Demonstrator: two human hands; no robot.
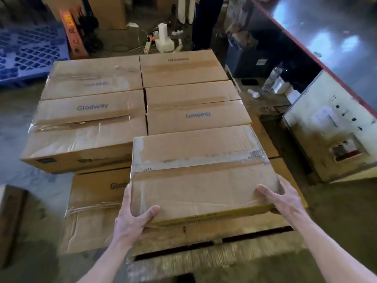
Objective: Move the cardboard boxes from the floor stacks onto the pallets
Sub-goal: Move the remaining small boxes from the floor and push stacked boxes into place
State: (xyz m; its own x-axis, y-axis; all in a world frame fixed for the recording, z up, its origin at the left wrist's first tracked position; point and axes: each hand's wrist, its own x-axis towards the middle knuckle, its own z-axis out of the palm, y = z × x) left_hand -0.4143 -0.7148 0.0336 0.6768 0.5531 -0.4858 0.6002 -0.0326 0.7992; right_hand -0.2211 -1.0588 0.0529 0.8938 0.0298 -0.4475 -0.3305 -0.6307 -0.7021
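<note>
Both hands clamp one taped cardboard box (201, 170) at lower centre: left hand (132, 216) grasping its near corner, right hand (285, 199) its right edge. It hangs over the wooden pallet (214, 260), beside stacked Glodway boxes (140, 99). Lowered crooked, it could overhang and tip.

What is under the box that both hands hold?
Under the held box, a wooden pallet shows at its near edge, with a lower box beside it on the left. What lies directly beneath the box is covered.
</note>
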